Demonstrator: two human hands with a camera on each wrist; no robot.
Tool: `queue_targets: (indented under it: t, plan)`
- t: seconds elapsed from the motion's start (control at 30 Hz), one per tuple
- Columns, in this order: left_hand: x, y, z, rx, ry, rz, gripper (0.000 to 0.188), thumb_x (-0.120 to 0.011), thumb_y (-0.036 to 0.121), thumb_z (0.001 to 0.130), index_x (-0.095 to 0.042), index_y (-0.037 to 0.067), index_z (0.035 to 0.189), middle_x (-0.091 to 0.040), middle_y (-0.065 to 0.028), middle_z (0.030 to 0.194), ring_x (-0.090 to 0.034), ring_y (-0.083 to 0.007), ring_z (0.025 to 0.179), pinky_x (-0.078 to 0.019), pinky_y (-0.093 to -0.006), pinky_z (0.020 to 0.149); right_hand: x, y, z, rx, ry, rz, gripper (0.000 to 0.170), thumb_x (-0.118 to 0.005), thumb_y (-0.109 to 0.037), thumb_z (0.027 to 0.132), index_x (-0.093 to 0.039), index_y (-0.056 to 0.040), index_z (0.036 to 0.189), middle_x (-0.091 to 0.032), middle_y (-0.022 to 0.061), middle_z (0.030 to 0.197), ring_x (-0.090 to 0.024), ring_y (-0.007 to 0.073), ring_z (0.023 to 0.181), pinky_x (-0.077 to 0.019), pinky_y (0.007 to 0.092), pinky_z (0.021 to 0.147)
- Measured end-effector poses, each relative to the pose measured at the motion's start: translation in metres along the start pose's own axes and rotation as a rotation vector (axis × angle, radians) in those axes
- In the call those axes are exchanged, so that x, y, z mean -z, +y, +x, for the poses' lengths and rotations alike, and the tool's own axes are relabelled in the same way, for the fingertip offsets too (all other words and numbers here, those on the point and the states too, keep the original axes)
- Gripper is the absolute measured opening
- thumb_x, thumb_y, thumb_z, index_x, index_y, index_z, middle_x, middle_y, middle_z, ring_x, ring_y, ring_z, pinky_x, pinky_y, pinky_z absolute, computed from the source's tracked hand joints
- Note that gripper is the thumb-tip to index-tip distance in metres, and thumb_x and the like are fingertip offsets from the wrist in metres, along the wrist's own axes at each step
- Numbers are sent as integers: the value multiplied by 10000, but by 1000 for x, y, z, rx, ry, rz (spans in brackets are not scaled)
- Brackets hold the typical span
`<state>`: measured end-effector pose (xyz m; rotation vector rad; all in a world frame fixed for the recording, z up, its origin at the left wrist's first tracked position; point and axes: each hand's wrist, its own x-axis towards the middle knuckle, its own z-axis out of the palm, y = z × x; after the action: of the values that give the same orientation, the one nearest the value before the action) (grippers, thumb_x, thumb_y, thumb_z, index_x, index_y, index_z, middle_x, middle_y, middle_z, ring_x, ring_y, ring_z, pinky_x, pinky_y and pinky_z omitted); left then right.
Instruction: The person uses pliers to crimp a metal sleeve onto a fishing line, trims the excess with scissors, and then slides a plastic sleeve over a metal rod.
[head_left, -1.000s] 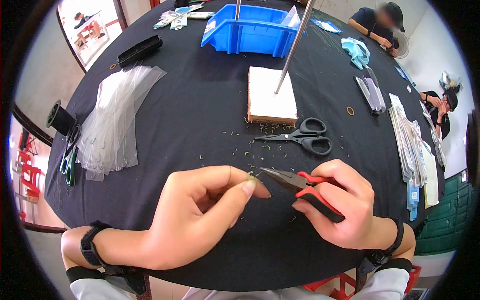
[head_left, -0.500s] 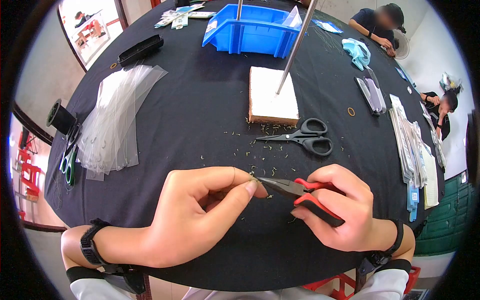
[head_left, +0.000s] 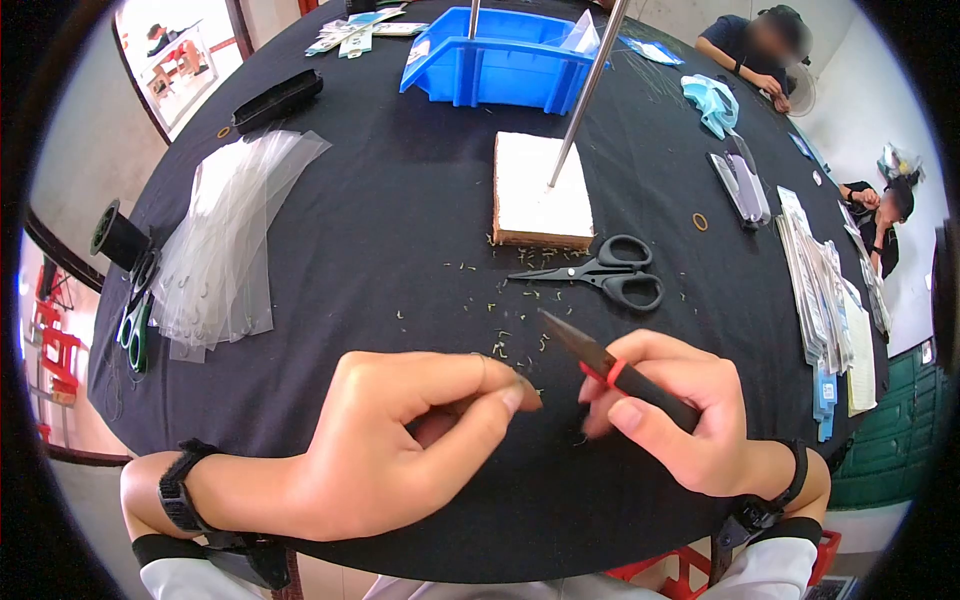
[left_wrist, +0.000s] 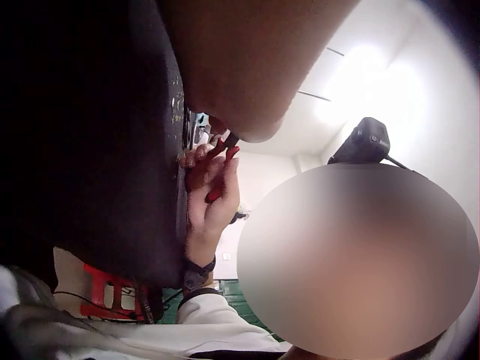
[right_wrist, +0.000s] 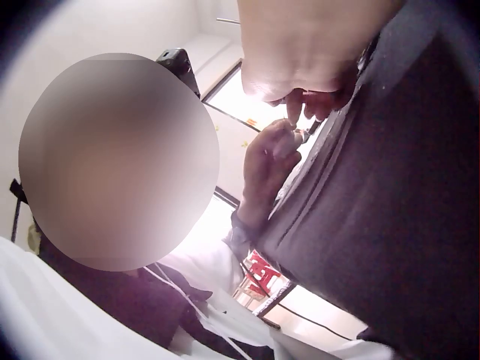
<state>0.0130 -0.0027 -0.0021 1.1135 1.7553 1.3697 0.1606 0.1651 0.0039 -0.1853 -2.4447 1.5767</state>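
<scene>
My left hand [head_left: 410, 440] pinches thumb and forefinger together in the head view, low over the black table. Whatever tiny thin thing sits there is mostly hidden by the fingertips; I cannot tell its kind. To its right, my right hand [head_left: 680, 410] grips needle-nose pliers [head_left: 580, 345] with red and black handles. Their dark nose points up and left, apart from the left fingertips. Black scissors [head_left: 600, 272] lie just beyond the hands, among small yellow-green clippings [head_left: 500, 350]. The left wrist view also shows the right hand [left_wrist: 210, 195] around the red handles.
A white-topped block [head_left: 540, 200] with an upright metal rod stands behind the scissors, before a blue bin [head_left: 510, 75]. Clear plastic sleeves [head_left: 230, 240] with hooks, a black spool [head_left: 120, 235] and green-handled scissors [head_left: 138, 330] are left. A stapler [head_left: 742, 185] and packets [head_left: 815, 280] lie right.
The pliers' nose came to the left fingertips half a second ago and has since drawn back. My right hand has turned the pliers in its grip, nose upward. My left hand dropped slightly.
</scene>
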Motion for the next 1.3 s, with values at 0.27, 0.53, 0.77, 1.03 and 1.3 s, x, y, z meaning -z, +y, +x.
queue_targets:
  t: [0.27, 0.53, 0.77, 1.03, 1.3]
  plan:
    - [2, 2, 2, -79, -293, 7, 103, -575, 33, 818, -665, 12, 862, -609, -76, 625, -469, -60, 457, -353, -228, 422, -9, 2, 0, 259, 54, -135, 194, -697, 91, 666, -681, 19, 845, -554, 136, 1017, -602, 193, 810, -501, 287, 741]
    - [0, -1, 1, 32, -390, -90, 112, -566, 50, 836, -664, 10, 874, -602, -47, 641, -434, -34, 482, -343, -219, 440, -8, 2, 3, 321, 49, -184, 164, -761, 37, 645, -647, 12, 761, -594, 150, 920, -602, 202, 777, -476, 274, 645]
    - [5, 4, 4, 6, -434, -68, 127, -572, 34, 849, -689, 7, 891, -591, -36, 608, -531, -47, 510, -357, -200, 439, -4, 2, 3, 261, -23, -92, 181, -731, 63, 670, -638, -6, 810, -587, 160, 974, -612, 213, 836, -496, 287, 712]
    - [6, 6, 3, 14, -426, -58, 139, -562, 29, 836, -689, 7, 888, -605, -51, 627, -533, -52, 515, -356, -203, 442, -4, 2, 2, 235, -34, -72, 165, -719, 60, 677, -649, -11, 808, -584, 132, 959, -603, 195, 835, -484, 286, 729]
    - [4, 0, 3, -63, -364, 4, 118, -575, 30, 826, -678, 0, 875, -626, -60, 676, -513, -43, 521, -352, -194, 452, -6, 3, 2, 181, -37, 1, 144, -703, 60, 680, -650, -12, 794, -585, 121, 939, -599, 195, 835, -475, 289, 734]
